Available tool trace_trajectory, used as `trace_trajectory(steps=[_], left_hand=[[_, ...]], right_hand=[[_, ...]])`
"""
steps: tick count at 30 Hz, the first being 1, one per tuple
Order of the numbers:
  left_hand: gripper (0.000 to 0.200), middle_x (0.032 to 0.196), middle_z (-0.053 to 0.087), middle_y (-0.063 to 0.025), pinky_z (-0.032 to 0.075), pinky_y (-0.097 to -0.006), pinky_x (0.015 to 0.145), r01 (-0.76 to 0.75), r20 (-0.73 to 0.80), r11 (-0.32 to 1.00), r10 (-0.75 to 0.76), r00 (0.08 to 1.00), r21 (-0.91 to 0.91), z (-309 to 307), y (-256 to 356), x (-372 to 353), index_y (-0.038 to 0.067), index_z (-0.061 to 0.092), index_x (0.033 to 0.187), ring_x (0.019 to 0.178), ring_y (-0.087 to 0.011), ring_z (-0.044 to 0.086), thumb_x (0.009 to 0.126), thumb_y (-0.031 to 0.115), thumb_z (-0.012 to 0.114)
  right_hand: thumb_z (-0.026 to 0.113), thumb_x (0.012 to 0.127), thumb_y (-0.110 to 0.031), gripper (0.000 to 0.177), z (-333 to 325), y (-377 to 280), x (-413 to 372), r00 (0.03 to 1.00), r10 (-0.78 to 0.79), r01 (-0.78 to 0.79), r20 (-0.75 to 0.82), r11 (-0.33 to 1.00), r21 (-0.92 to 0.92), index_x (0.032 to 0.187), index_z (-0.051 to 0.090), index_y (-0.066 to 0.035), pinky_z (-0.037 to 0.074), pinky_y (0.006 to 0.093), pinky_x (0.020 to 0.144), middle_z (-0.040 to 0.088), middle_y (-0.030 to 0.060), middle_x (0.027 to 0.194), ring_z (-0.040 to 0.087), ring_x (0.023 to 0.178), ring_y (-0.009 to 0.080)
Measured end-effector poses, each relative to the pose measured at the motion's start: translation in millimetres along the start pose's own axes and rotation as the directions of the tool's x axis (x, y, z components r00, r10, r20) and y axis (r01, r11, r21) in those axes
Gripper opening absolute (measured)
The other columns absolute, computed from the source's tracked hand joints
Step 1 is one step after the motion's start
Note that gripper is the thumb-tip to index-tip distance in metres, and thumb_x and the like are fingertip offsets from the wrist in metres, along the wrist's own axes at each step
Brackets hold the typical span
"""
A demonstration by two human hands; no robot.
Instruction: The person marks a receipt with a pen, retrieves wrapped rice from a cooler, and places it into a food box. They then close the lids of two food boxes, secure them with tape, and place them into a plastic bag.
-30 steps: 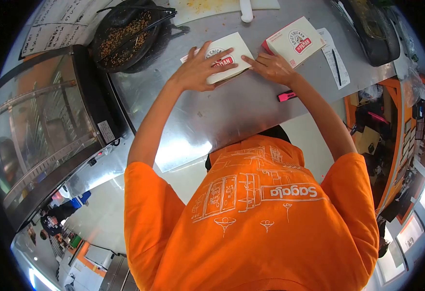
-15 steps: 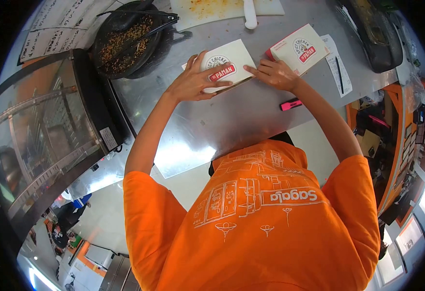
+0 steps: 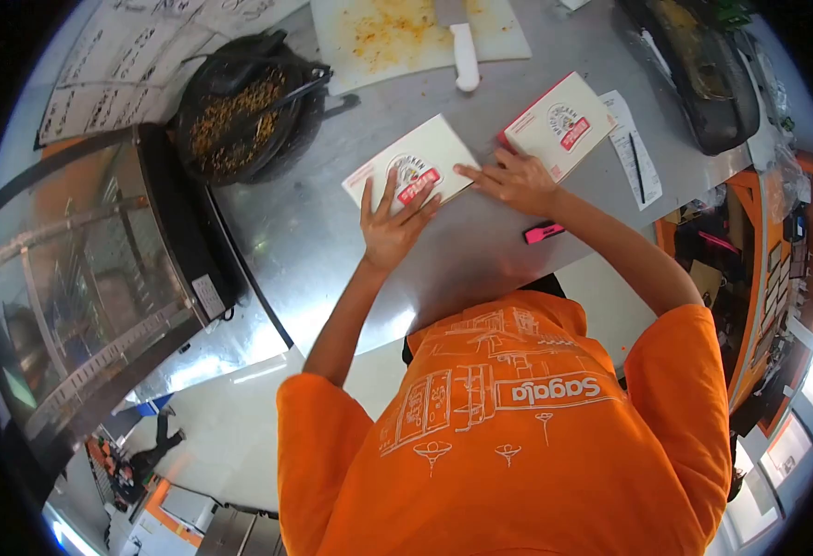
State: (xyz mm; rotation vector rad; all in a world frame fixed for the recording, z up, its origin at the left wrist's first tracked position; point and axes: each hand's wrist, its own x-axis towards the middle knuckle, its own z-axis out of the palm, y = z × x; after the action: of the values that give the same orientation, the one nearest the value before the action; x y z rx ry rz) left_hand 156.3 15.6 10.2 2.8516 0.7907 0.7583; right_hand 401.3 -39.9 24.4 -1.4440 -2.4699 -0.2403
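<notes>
A white takeaway box [image 3: 444, 144] with a red and black chicken logo lies closed on the metal counter. My left hand [image 3: 391, 232] rests on its top near the front edge, fingers spread over the logo. At the box's right corner, my right hand [image 3: 522, 188] touches with an outstretched finger, its other fingers partly bent and nothing held. Just beyond that hand is a second box [image 3: 583, 107] of the same print, with a red side showing. The right hand's knuckles overlap this box's near left corner.
A dark pan [image 3: 240, 120] holds brown bits and tongs at the left, beside a glass cabinet [image 3: 101, 269]. A white-handled knife [image 3: 465, 57] lies across the stained cutting board [image 3: 332, 42]. Rightward are a paper slip [image 3: 624, 125], a pink marker [image 3: 543, 233] and a black tray [image 3: 703, 83].
My left hand has slid toward me and to the right across the box top, its fingers now pointing away from me. The right hand stays at the box's corner. The view has shifted slightly.
</notes>
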Motion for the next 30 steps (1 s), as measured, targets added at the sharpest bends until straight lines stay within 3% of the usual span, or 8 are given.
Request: trace_trajectory(steps=[6,8,13,15,20,23,27,30], left_hand=[[0.028,0.110,0.060,0.0090,0.021,-0.0561,0.102,0.209,-0.062,0.975,-0.205,0.977,0.075,20.2,33.8,-0.9,0.023,0.065,0.103,0.121,-0.0343,0.040,0.076,0.023,0.065],[0.027,0.109,0.061,0.0085,0.019,-0.0567,0.102,0.277,-0.073,0.954,-0.270,0.960,0.113,24.1,46.9,3.7,0.022,0.065,0.103,0.121,-0.0355,0.040,0.076,0.021,0.065],[0.028,0.111,0.060,0.0063,0.018,-0.0571,0.103,0.387,-0.086,0.890,-0.377,0.922,0.241,35.8,75.7,15.8,0.019,0.064,0.104,0.121,-0.0371,0.039,0.076,0.014,0.063],[0.029,0.110,0.061,0.0042,0.019,-0.0574,0.103,0.412,-0.104,0.865,-0.399,0.911,0.287,41.2,82.6,18.3,0.016,0.065,0.102,0.121,-0.0368,0.040,0.075,0.009,0.062],[0.027,0.109,0.062,0.0023,0.018,-0.0567,0.103,0.451,-0.085,0.844,-0.447,0.891,0.289,45.3,87.1,16.9,0.015,0.066,0.099,0.121,-0.0361,0.041,0.073,0.007,0.062],[0.028,0.109,0.062,0.0012,0.018,-0.0559,0.103,0.453,-0.067,0.841,-0.455,0.888,0.295,45.4,86.4,16.6,0.014,0.066,0.100,0.121,-0.0361,0.040,0.073,0.007,0.063],[0.029,0.109,0.062,0.0009,0.018,-0.0549,0.104,0.466,-0.044,0.821,-0.480,0.876,0.331,45.1,88.3,17.5,0.015,0.066,0.101,0.121,-0.0352,0.040,0.072,0.009,0.065],[0.029,0.108,0.062,0.0032,0.019,-0.0569,0.103,0.494,-0.038,0.811,-0.509,0.860,0.312,44.2,89.2,18.4,0.016,0.067,0.099,0.121,-0.0354,0.040,0.071,0.008,0.066]], right_hand=[[0.056,0.083,-0.014,0.013,1.0,125.5,20.4,0.835,0.432,-0.319,-0.341,0.885,0.340,0.091,0.065,-0.011,0.050,0.0324,0.057,0.063,0.0019,0.081,0.059,0.069,0.0196],[0.052,0.081,-0.007,0.017,-17.0,205.4,36.1,0.269,0.960,-0.695,-0.080,0.251,0.674,0.093,0.062,-0.003,0.047,0.0340,0.053,0.063,0.0123,0.085,0.060,0.058,0.0201],[0.055,0.082,-0.018,0.023,36.4,388.2,43.4,-0.328,0.924,-0.303,0.198,-0.301,0.904,0.098,0.064,-0.005,0.046,0.0324,0.050,0.062,0.0141,0.086,0.060,0.073,0.0241],[0.060,0.080,-0.020,0.022,45.2,403.0,52.2,-0.270,0.943,-0.374,0.197,-0.291,0.881,0.095,0.066,-0.006,0.047,0.0319,0.054,0.061,0.0134,0.089,0.058,0.081,0.0239],[0.068,0.074,-0.020,0.016,32.2,394.1,66.8,-0.199,0.815,0.371,0.545,-0.452,0.811,0.077,0.069,-0.004,0.041,0.0375,0.082,0.058,0.0131,0.095,0.050,0.095,0.0280],[0.063,0.078,-0.010,0.003,36.6,390.3,61.7,-0.158,0.899,0.289,0.409,-0.354,0.890,0.078,0.064,-0.007,0.047,0.0383,0.060,0.056,0.0040,0.094,0.050,0.090,0.0201],[0.067,0.073,-0.013,0.012,69.2,350.0,57.9,-0.120,0.885,-0.561,-0.450,0.314,0.766,0.068,0.066,-0.002,0.044,0.0359,0.078,0.055,0.0104,0.096,0.053,0.090,0.0259],[0.068,0.070,-0.013,0.012,83.9,344.2,47.0,-0.090,0.902,-0.668,-0.423,0.260,0.697,0.070,0.067,-0.001,0.043,0.0344,0.080,0.055,0.0135,0.097,0.055,0.086,0.0287]])
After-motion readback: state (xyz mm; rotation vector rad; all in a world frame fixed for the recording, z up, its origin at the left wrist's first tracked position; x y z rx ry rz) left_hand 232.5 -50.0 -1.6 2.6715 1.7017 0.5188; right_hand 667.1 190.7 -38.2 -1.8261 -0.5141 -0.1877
